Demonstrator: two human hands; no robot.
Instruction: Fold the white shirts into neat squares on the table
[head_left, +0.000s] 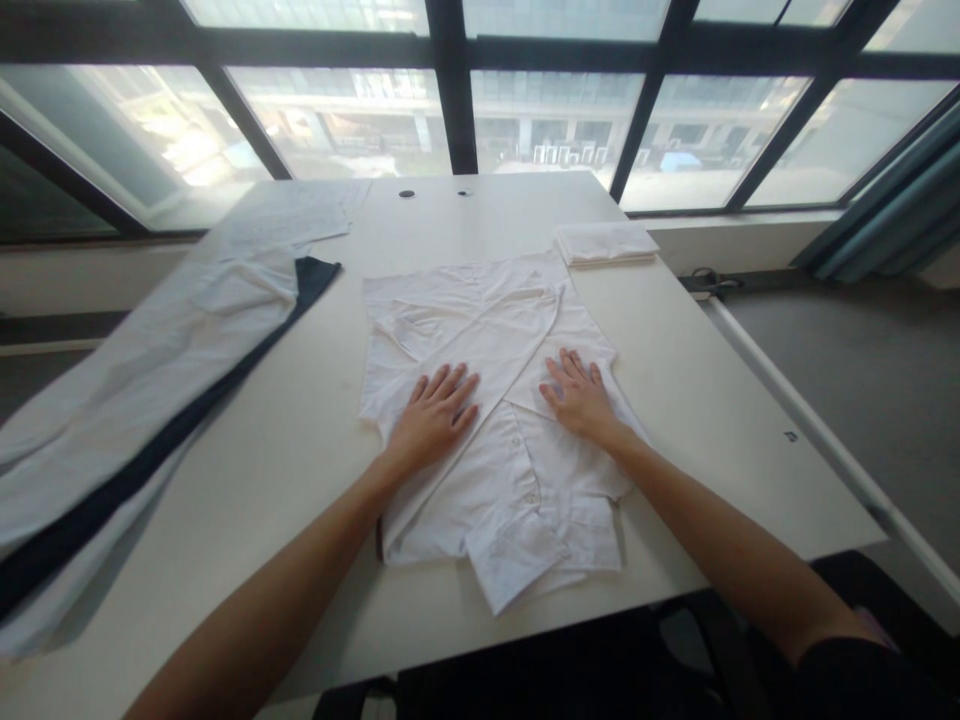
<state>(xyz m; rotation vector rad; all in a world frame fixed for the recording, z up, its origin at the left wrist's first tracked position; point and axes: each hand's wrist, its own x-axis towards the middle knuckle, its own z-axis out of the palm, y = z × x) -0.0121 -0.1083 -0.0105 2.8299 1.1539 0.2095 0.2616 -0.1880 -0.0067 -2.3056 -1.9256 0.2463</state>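
Note:
A white button-up shirt (pixel 487 350) lies spread on the white table, its collar end toward me and its sleeves folded across the body. Buttons run down the placket near the collar. My left hand (pixel 433 415) rests flat on the left part of the shirt with the fingers spread. On the right part, my right hand (pixel 579 398) presses palm down, fingers also apart. Neither hand grips the cloth. What lies under the palms is hidden.
White and dark garments (pixel 165 370) are draped along the table's left side. A folded white cloth (pixel 606 243) lies at the back right. The table (pixel 720 420) stands against large windows, with a black chair (pixel 555 665) at its front edge.

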